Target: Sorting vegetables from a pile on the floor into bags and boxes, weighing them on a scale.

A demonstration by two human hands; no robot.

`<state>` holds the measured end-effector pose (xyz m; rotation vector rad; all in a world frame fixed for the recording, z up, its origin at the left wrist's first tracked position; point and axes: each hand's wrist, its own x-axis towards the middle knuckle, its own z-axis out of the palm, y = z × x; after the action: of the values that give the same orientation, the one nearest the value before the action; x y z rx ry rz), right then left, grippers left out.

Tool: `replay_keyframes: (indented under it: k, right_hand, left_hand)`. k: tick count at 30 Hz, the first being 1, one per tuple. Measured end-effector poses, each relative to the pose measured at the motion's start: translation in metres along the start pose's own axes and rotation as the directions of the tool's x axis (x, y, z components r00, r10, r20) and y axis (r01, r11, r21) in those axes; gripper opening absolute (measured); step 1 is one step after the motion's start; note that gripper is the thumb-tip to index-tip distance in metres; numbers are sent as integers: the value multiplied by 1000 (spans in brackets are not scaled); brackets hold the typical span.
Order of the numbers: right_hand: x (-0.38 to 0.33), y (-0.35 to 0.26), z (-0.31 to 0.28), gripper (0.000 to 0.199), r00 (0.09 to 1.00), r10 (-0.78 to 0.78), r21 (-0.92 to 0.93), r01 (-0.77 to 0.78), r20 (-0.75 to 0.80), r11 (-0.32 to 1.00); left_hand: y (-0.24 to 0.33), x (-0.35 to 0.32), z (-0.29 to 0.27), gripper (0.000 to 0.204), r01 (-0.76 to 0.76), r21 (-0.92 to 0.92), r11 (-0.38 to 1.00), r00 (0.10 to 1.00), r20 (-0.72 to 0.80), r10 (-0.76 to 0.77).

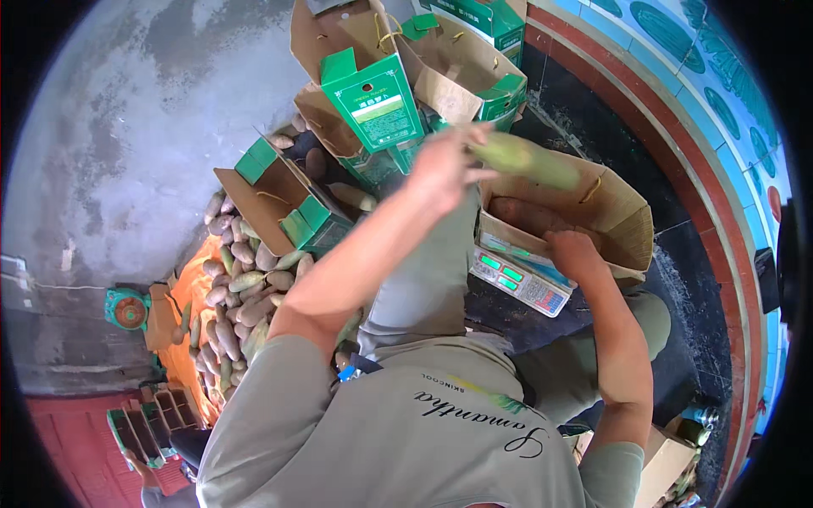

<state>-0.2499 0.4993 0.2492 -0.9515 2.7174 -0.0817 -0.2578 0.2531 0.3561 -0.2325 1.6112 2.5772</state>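
Note:
My left hand (445,169), smeared by motion, is closed around one end of a long green radish (533,162). It hangs above an open cardboard box (622,212) that rests on an electronic scale (518,282) with lit green displays. A brownish radish (521,213) lies inside this box. My right hand (576,254) is closed at the box's near rim. Its fingertips are hidden, so whether it grips the rim or something inside cannot be made out.
Several green-and-brown cartons (373,102) stand open ahead, and another carton (279,203) is to their left. A heap of radishes (241,296) covers an orange sheet (174,360). A red-edged tiled wall (677,102) curves along the right. At lower left, another person's arm (140,466) is near stacked cartons.

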Motion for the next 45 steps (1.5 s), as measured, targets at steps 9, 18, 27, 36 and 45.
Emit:
replay_keyframes:
  k: [9,18,27,36,45]
  right_hand:
    - [5,1,7,17,999,-32,-21,31,-15,999]
    - [5,-6,-8,15,996,21,-41,-18,82,999]
    - [3,-7,-4,14,998,-37,-5,37,58,999]
    - [7,-10,-9,23,993,34,69,-43,117,997]
    - [2,-2,5,35,974,152,253,-192,170,948]
  left_hand:
    - [-114,50,59,26,421,-71,904,891,218,-397]
    - [-37,14,8,29,-94,319,943,978,204,28]
    - [-26,-56,-200,22,-27,654,756,910,-296,289]
    - [-255,-200,-360,34,424,879,-221,772,-478,-419]
    - [-335,-267,-351,66,339,914,-223,585,-391,-710]
